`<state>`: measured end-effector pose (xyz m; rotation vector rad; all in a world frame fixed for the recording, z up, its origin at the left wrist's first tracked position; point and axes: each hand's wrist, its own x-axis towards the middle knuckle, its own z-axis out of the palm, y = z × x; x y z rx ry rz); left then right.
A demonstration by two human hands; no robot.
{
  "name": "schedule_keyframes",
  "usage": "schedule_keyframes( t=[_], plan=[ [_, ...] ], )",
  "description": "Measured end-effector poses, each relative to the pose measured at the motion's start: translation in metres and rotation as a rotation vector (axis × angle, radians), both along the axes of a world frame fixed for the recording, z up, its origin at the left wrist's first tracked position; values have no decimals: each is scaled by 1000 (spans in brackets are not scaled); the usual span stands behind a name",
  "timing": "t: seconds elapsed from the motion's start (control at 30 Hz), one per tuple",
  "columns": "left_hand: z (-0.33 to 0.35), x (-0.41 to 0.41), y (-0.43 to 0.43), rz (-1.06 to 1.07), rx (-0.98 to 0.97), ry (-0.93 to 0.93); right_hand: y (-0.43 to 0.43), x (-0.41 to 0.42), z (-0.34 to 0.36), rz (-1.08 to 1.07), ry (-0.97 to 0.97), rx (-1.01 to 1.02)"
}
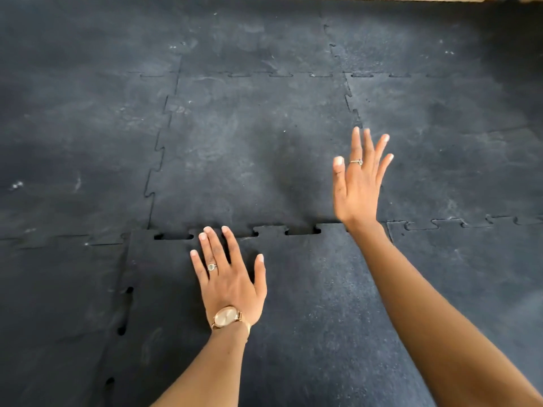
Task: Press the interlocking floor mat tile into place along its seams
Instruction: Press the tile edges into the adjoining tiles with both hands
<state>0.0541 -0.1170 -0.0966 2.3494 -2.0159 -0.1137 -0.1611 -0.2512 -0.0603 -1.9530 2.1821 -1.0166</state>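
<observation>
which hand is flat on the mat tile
The left hand, the one with the watch, lies flat near the far seam; the right hand is raised.

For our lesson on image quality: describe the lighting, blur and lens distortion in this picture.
Head view: soft light from upper right; raised right hand slightly motion-blurred, casting a faint shadow on the mat; left hand sharp on the loose tile; wide-angle lens bows the seams.

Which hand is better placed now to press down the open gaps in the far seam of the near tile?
The left hand: it lies flat on the tile, fingertips at the seam gaps. The right hand is raised beyond the seam.
</observation>
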Motion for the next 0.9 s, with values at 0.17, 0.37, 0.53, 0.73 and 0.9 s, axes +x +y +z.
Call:
schedule_keyframes(
  t=[0.17,0.37,0.53,0.73,0.9],
  plan=[
    [-1,0,-2,-9,-8,17,12,31,-36,1,237,452],
    [1,1,-1,0,-8,18,7,28,-41,-7,279,498],
    [19,9,-5,-51,15,110,8,28,-39,-38,323,552],
    [19,113,12,150,-142,136,9,30,-41,-85,326,553],
    [-3,120,23,186,-38,77,14,33,-34,-41,289,534]
  ],
)
